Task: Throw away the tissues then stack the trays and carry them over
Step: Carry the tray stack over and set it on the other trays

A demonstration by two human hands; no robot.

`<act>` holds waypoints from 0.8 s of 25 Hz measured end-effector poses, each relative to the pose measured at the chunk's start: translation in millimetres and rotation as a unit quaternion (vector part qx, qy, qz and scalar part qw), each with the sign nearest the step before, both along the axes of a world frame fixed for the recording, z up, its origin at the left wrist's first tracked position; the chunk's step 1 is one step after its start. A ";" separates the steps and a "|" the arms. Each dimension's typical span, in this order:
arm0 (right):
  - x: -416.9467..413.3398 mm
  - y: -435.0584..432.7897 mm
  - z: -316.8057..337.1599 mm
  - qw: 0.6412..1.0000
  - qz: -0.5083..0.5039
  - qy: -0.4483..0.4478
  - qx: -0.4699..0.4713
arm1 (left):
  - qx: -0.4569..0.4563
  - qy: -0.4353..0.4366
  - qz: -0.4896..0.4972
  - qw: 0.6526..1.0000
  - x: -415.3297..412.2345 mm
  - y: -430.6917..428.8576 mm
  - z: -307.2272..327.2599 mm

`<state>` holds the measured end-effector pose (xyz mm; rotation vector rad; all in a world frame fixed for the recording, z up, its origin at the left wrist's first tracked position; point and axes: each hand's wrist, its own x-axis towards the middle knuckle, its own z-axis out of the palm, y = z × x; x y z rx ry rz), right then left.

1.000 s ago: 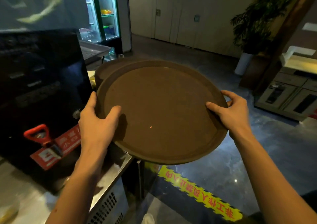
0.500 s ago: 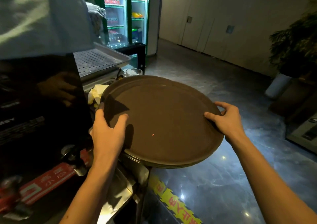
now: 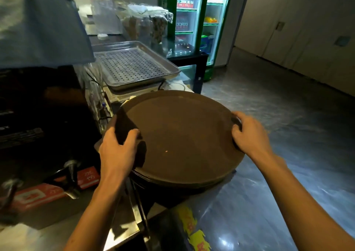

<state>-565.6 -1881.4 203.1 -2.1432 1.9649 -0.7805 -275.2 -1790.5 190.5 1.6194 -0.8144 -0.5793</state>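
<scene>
Fingers point(image 3: 134, 133) of left hand point(image 3: 117, 150) and right hand point(image 3: 247, 135) clamped on opposite rims of brown tray stack point(image 3: 182, 139), stack overhanging worktop point(image 3: 123, 225) edge, perforated metal tray point(image 3: 132, 66) behind stack

We can read very little. A red label point(image 3: 87, 176) left of our left hand point(image 3: 117, 150) carries white Chinese characters, blurred. Yellow floor tape point(image 3: 192, 229) below our hands shows red characters, also too smeared to make out.
</scene>
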 end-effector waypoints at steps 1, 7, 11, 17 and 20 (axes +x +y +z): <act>-0.7 -4.0 -1.8 0.999 -0.002 0.037 -0.005 | 0.007 -0.007 -0.005 1.000 1.3 -0.7 -2.5; -1.3 -21.5 0.9 0.983 -0.026 0.180 -0.009 | 0.043 -0.033 0.031 0.998 -6.6 -4.7 -13.1; -2.1 -20.5 -3.6 0.991 -0.032 0.129 -0.014 | 0.038 -0.057 0.027 0.997 -6.8 -4.5 -12.7; -4.5 -17.0 -9.8 0.997 -0.056 -0.033 0.030 | 0.058 -0.095 0.002 0.994 -5.8 -1.3 -7.0; 2.0 7.4 -11.8 0.967 -0.089 -0.233 0.047 | 0.086 -0.151 -0.077 0.982 4.2 7.9 -0.9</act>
